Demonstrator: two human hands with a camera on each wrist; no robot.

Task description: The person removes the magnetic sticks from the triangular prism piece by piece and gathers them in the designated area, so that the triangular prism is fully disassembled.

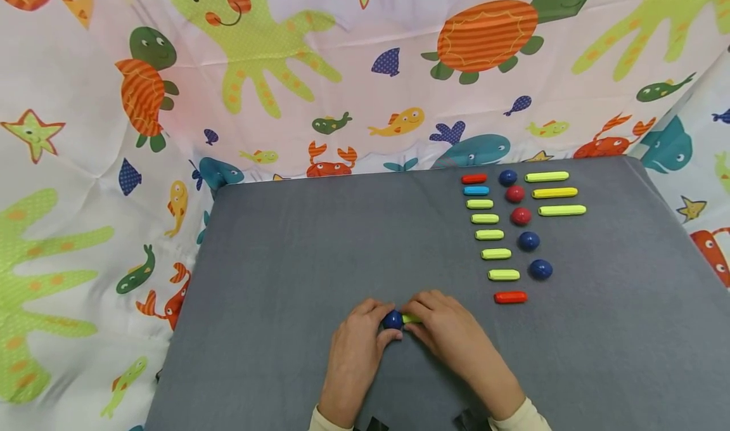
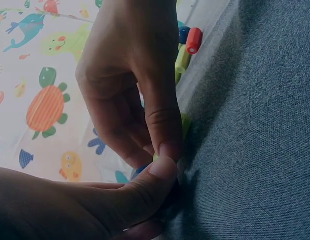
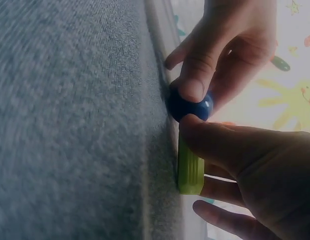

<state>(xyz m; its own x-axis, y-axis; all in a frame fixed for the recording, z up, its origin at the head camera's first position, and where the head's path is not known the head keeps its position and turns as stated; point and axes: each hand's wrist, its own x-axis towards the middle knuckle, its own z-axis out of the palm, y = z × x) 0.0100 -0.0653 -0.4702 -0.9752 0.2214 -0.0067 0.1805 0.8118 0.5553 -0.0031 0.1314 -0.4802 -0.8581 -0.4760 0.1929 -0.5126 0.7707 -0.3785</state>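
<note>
Between thumb and fingers my left hand (image 1: 357, 342) pinches a dark blue ball (image 1: 392, 320) just above the grey table. My right hand (image 1: 450, 336) pinches a short yellow-green ridged rod (image 1: 411, 319), whose near end meets the ball. In the right wrist view the rod (image 3: 190, 170) points away from the ball (image 3: 187, 106), and the right thumb covers the spot where they join. Whether the rod sits inside the ball cannot be told. From the left wrist view, the fingers hide most of both pieces.
Right of the hands, a column of short rods (image 1: 495, 253) in red, blue and yellow-green runs up the grey table (image 1: 319, 247). Beside it stand several blue and red balls (image 1: 528, 241), then three longer yellowish rods (image 1: 561, 210). A sea-animal patterned cloth (image 1: 365, 89) hangs behind.
</note>
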